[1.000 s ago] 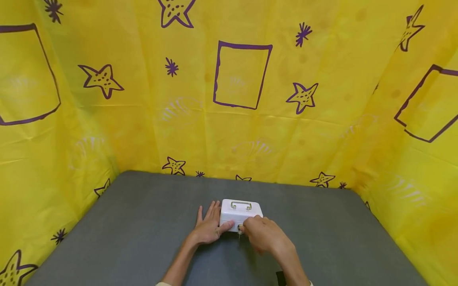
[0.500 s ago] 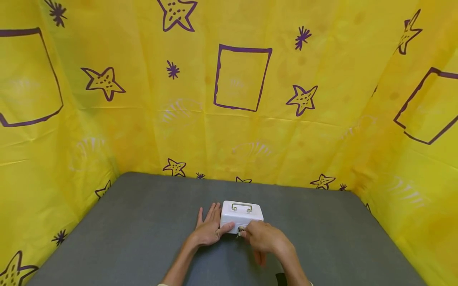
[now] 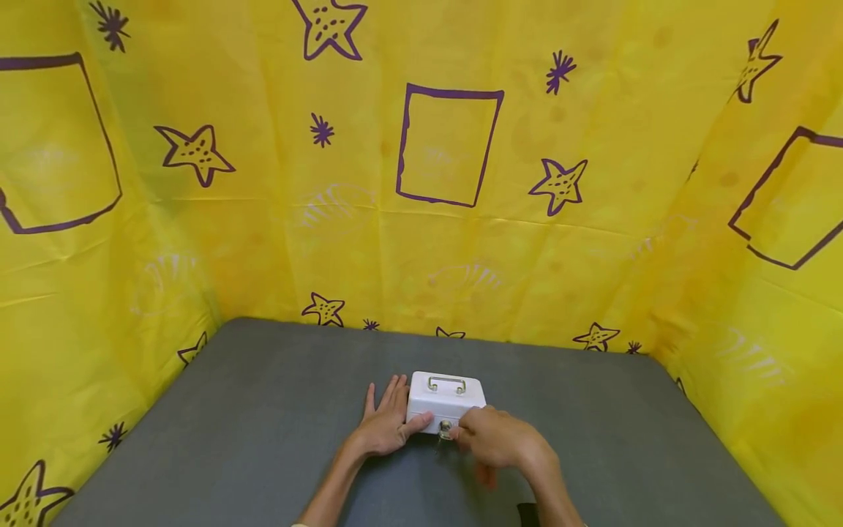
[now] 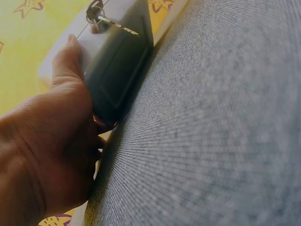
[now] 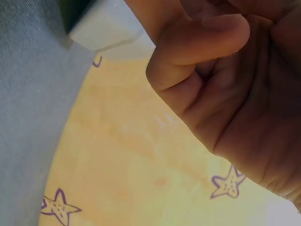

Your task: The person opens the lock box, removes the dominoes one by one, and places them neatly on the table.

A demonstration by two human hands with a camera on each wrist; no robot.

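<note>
A small white cash box (image 3: 431,399) with a metal handle (image 3: 446,381) on its lid sits ahead of me. In its front is a lock (image 3: 445,427); a key (image 4: 120,27) hangs there from a ring in the left wrist view. That view also shows the box's dark underside (image 4: 117,66). My left hand (image 3: 384,427) holds the box's left front corner, thumb on the front and fingers along the side. My right hand (image 3: 500,439) is bent in at the right front, its thumb tip right beside the lock. I cannot tell what its hidden fingertips grip.
The box is on a grey cloth-covered table (image 3: 296,380). A yellow curtain (image 3: 356,241) printed with purple starfish and frames encloses the back and both sides. A dark item (image 3: 527,514) shows beside the right forearm at the lower edge.
My right hand has shifted slightly right from the key it pinched a second ago, leaving lock and key in sight. The left hand keeps its place on the box.
</note>
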